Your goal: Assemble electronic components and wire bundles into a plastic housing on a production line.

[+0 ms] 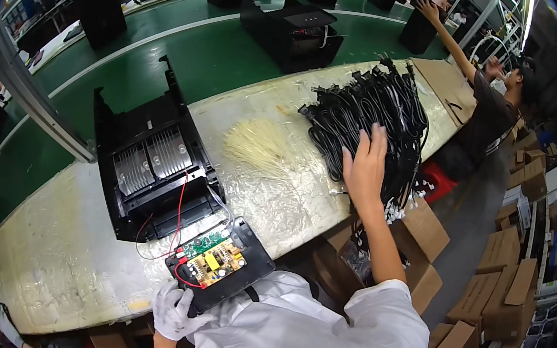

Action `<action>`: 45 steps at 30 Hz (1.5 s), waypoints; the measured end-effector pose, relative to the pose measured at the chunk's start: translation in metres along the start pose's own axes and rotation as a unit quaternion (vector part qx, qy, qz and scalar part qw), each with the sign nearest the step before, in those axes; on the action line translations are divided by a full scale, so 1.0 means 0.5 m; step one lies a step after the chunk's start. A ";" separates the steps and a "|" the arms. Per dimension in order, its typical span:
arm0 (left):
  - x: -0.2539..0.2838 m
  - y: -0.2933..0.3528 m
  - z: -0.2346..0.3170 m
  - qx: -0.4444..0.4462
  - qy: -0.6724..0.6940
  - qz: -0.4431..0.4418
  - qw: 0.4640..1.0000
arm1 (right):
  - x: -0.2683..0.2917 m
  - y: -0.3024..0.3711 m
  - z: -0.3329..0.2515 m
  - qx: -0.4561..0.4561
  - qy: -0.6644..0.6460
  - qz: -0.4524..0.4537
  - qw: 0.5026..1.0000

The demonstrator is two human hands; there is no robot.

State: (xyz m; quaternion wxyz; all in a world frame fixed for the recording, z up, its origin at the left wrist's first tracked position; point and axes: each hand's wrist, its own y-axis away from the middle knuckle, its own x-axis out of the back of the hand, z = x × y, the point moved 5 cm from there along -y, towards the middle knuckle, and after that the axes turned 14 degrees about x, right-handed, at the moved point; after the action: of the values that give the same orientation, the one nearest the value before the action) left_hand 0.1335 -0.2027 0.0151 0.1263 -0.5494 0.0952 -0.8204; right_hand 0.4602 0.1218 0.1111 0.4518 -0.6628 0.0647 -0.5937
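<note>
My left hand (175,311), in a white glove, grips the near edge of a black panel (252,244). A circuit board (215,261) with a yellow transformer is mounted on that panel, and thin red wires run from it to an opened black casing (155,159) with ribbed metal plates inside. My bare right hand (366,167) reaches over a heap of black power cords (363,108), its fingers stretched and slightly apart. No cord shows in its grasp. Left of the cords lies a spread of pale cable ties (258,145).
A green conveyor (187,69) carrying more black casings (292,33) runs behind the film-covered bench (68,245). At the far right a co-worker (499,107) stretches an arm toward a casing. Cardboard boxes (501,285) and a red stool (436,183) stand to the right.
</note>
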 end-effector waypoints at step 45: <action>0.231 -0.533 0.094 0.145 0.682 0.121 0.707 | -0.064 0.058 -0.380 -0.049 -0.737 -0.289 0.609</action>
State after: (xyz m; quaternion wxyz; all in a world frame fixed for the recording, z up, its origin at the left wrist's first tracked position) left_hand 0.1077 0.0135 0.2130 0.2031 0.2009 0.1007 -0.9530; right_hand 0.3035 0.0258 0.0468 0.1187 -0.8820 -0.4561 -0.0012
